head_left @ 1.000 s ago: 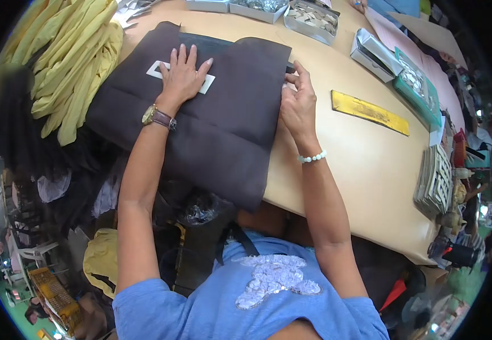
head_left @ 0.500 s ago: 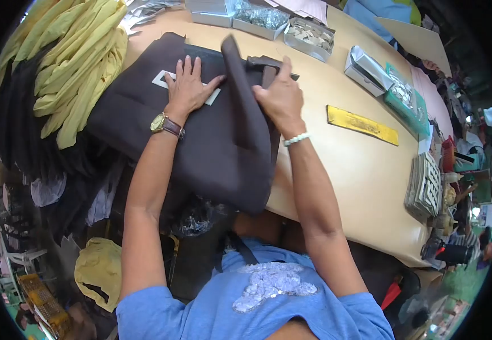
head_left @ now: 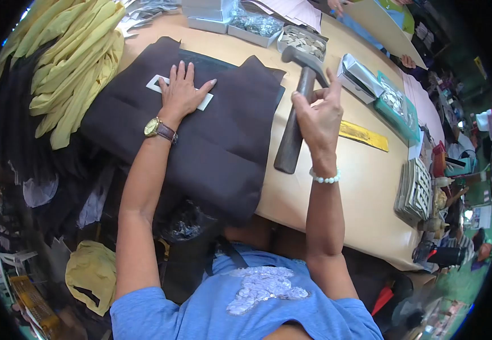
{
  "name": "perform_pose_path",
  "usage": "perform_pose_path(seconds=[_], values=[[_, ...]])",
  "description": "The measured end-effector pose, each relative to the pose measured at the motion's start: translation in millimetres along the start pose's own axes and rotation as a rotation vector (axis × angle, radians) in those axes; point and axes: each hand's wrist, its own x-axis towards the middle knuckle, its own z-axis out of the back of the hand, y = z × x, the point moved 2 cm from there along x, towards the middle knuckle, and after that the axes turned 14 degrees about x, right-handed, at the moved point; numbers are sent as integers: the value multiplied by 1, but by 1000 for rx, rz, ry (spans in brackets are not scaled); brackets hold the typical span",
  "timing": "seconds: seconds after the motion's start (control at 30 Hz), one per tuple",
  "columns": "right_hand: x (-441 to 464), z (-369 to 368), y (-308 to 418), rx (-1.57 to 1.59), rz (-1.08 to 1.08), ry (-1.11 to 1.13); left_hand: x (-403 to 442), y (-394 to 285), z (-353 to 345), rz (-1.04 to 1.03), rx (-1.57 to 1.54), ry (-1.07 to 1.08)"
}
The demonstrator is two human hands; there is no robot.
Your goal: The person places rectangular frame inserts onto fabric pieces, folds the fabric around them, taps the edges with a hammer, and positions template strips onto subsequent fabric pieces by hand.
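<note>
My left hand [head_left: 180,97] lies flat with spread fingers on a small white rectangular frame [head_left: 204,102]. Under it is dark brown fabric [head_left: 217,164], spread over the table edge and hanging down toward my lap. My right hand [head_left: 320,116] is closed round a hammer [head_left: 289,148], held up just right of the fabric. The hammer's metal head points away from me and its dark handle slants back toward me. A dark green sheet [head_left: 203,61] shows beneath the fabric's far edge.
Yellow and black cloth pieces [head_left: 81,68] hang in a heap at left. Small-parts boxes [head_left: 265,38] line the far side. A yellow strip [head_left: 363,135] lies right of the hammer, with stacked templates [head_left: 413,190] near the right edge. Another person's hand [head_left: 408,61] holds a board.
My right hand has moved right and lifted the hammer off the table. The fabric flap that stood up beside it now lies down. My left hand stays on the white frame.
</note>
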Motion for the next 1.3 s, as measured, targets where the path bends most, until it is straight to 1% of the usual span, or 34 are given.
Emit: perform_pose_path(seconds=[0.1,0.2,0.3,0.43,0.47,0.57,0.6,0.7,0.8,0.9,0.93,1.03,1.07,1.17,1.2,1.3], values=[[-10,1,2,-70,-42,46,0,2,1,0,9,-1],[-14,8,-16,-221,-100,79,-1,-1,3,-4,9,13],[-19,22,-47,-347,-99,89,-4,-2,6,-2,14,16],[-33,32,-62,-514,-207,180,-1,-1,3,-5,32,-10],[-34,31,-61,-627,-168,217,-2,-1,2,-7,40,-18],[-16,24,-60,-742,-81,252,-3,-1,5,-10,41,-7],[-7,16,-57,-692,-46,199,-1,-1,6,-11,42,-10],[24,-17,-63,-462,67,205,-4,-2,4,-14,44,-5],[53,-56,-94,-545,222,159,-3,-2,5,-17,44,-5],[75,-72,-96,-570,-30,504,-3,-1,8,-16,40,-2],[80,-75,-92,-351,-100,525,-4,-2,9,-14,36,2],[85,-74,-71,-259,12,394,-3,-1,6,-16,31,-6],[84,-74,-67,-208,-6,381,-2,-1,5,-18,35,-12],[86,-78,-80,-168,51,268,-3,-1,3,-22,21,-19],[83,-75,-77,-218,140,185,-3,0,3,-21,13,-22],[79,-65,-83,-183,304,0,-3,1,2,-18,13,-21]])
